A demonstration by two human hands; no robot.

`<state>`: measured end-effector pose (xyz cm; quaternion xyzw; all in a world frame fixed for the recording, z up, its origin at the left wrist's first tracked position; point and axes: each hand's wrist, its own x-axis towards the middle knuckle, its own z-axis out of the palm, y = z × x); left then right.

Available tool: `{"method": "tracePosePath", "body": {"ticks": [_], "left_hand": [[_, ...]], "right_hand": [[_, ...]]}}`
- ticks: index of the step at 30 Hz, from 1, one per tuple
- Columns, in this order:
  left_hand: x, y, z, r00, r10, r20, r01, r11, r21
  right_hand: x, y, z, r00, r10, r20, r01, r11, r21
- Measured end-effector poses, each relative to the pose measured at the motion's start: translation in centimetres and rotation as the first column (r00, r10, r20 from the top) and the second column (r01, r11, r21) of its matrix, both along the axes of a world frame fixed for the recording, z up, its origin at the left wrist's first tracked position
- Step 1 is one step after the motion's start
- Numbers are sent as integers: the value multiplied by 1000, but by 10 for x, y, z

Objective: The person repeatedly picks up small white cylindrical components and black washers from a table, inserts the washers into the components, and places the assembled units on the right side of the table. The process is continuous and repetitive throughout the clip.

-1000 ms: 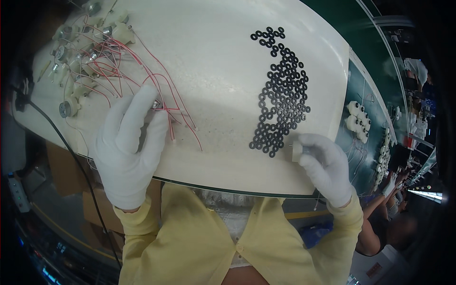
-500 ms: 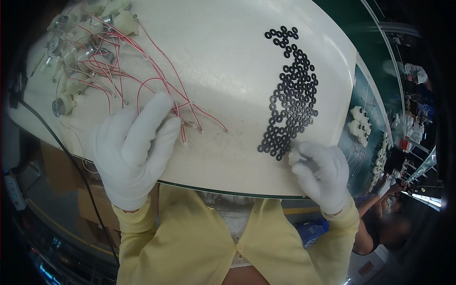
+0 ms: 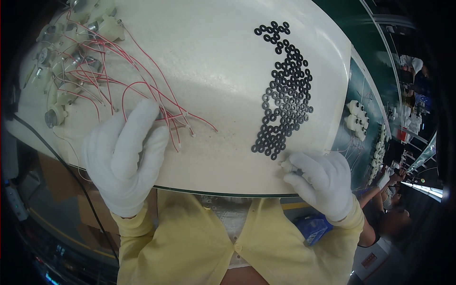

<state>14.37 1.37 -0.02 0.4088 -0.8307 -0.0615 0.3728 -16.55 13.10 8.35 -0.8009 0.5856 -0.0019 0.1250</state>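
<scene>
My left hand, in a white glove, is at the near left of the table with thumb and forefinger apart and nothing visible between them. Its fingertips are close against a bundle of red and white wires; whether they touch is unclear. The wires trail from a heap of small motors with pale plastic housings at the far left. Gloved as well, my right hand is closed round a small motor, whose pale end and a bit of metal show between the fingers. Many black rings lie just beyond it.
The white table has a dark green front edge. More pale motor units sit on a green surface to the right. A black cable runs down at the left. Another person's arm shows at the right.
The whole view has shifted slightly, moving the table's things leftward. The wire ends by my left fingertips sit a little nearer. My right hand still holds the motor, its fingers slightly further round it.
</scene>
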Motion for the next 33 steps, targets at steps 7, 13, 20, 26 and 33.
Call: {"method": "tracePosePath", "body": {"ticks": [7,13,20,26,33], "left_hand": [[0,-1,3,1000,-21,11,21,1000,15],[-2,-3,1,999,-41,-23,41,999,26],[0,3,1,1000,15,24,-15,1000,8],[2,3,2,1000,-20,22,19,999,39],[1,6,3,998,39,55,-40,999,27]], "right_hand": [[5,-6,-8,993,-41,114,58,987,-150],[11,-4,-15,997,-71,35,75,986,-148],[16,2,9,976,-24,-218,22,1000,-9],[16,3,5,986,-30,-163,33,999,17],[-36,17,-38,894,-397,209,416,908,-54]]}}
